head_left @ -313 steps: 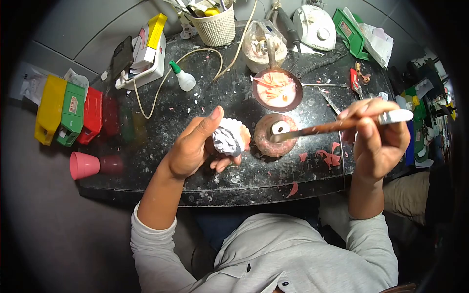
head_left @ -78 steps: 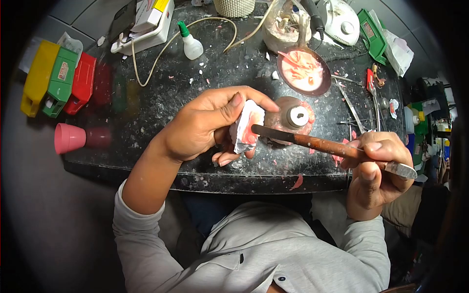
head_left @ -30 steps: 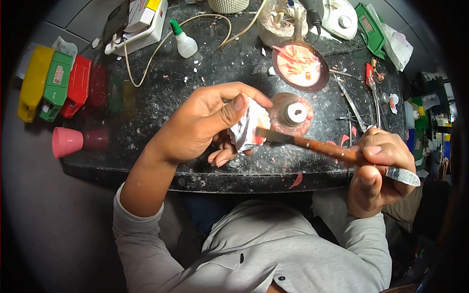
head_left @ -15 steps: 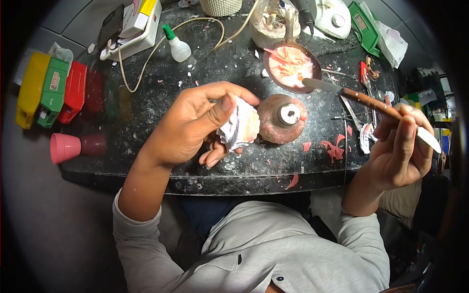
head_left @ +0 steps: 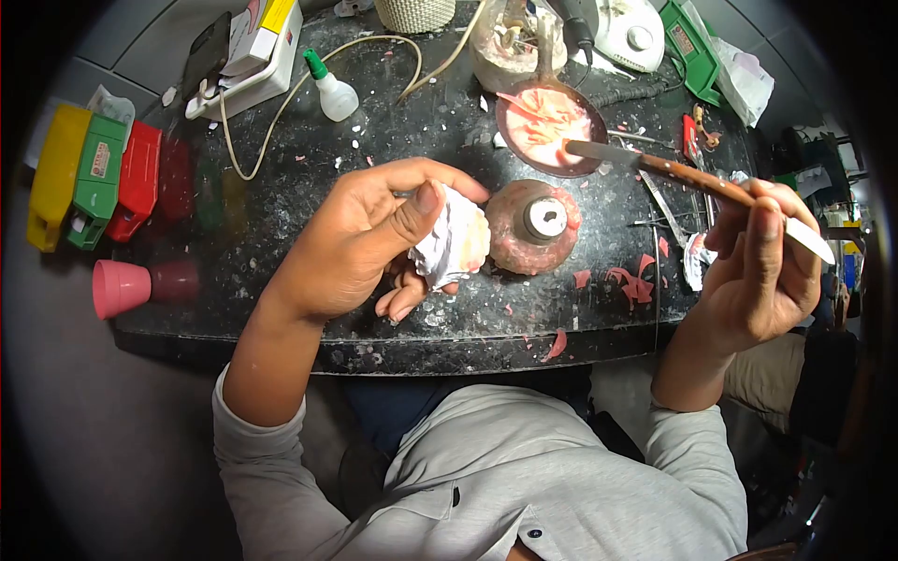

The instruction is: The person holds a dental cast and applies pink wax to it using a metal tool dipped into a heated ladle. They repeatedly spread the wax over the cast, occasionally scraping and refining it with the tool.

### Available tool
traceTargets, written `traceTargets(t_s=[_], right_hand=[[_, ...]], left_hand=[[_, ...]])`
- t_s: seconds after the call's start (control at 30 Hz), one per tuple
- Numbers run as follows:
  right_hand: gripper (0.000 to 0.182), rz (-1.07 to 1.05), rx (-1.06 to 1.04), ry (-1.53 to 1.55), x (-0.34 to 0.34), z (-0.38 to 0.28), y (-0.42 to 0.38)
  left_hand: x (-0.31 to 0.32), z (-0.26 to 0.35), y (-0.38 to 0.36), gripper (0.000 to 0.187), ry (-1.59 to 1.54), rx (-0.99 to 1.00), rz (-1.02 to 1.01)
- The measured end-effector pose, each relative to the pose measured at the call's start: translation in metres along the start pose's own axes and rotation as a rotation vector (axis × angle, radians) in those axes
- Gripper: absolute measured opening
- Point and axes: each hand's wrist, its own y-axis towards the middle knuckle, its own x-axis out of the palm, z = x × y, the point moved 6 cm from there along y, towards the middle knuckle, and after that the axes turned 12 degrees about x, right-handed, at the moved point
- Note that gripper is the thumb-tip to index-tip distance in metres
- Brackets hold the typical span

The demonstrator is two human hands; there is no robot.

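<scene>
A white, plaster-like piece (head_left: 451, 238) with a pinkish side is held in my left hand (head_left: 379, 229), thumb on top. Just right of it stands a round reddish burner (head_left: 534, 227) with a pale cap. My right hand (head_left: 767, 266) grips a wooden-handled knife (head_left: 697, 176), whose blade points left. The blade's tip lies over a small dark pan (head_left: 552, 131) of pink wax, partly molten; whether it touches the wax I cannot tell. A pale end of the tool sticks out to the right of my fingers.
Pink scraps (head_left: 636, 280) and metal tools (head_left: 662, 201) lie on the dark table (head_left: 402, 341) at the right. A dropper bottle (head_left: 335, 93), a white box (head_left: 245, 89) and a cable are behind. Coloured bins (head_left: 96, 178) and a pink cup (head_left: 122, 289) stand left.
The knife and my right hand have shifted slightly left and up, bringing the blade further over the pan. My left hand keeps its hold; the whole view has shifted a little.
</scene>
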Motion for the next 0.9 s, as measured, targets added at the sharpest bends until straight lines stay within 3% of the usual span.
traceTargets(t_s=[0.1, 0.2, 0.23, 0.83, 0.9], right_hand=[[0.021, -0.091, 0.034, 0.09, -0.002, -0.001, 0.002], [0.024, -0.086, 0.129, 0.064, 0.013, -0.011, -0.009], [0.027, -0.183, 0.199, 0.045, 0.021, -0.014, -0.016], [0.021, -0.272, 0.141, -0.089, 0.03, -0.016, -0.021], [0.02, -0.279, 0.142, -0.09, 0.029, -0.016, -0.02]], left_hand=[[-0.002, -0.002, -0.002, 0.047, -0.049, -0.053, -0.035], [0.001, -0.004, -0.001, 0.056, -0.01, -0.045, -0.046], [0.001, -0.005, -0.001, 0.056, -0.011, -0.047, -0.046], [0.004, -0.003, -0.002, 0.053, -0.009, -0.01, -0.101], [0.003, -0.004, -0.002, 0.04, -0.037, -0.015, -0.068]])
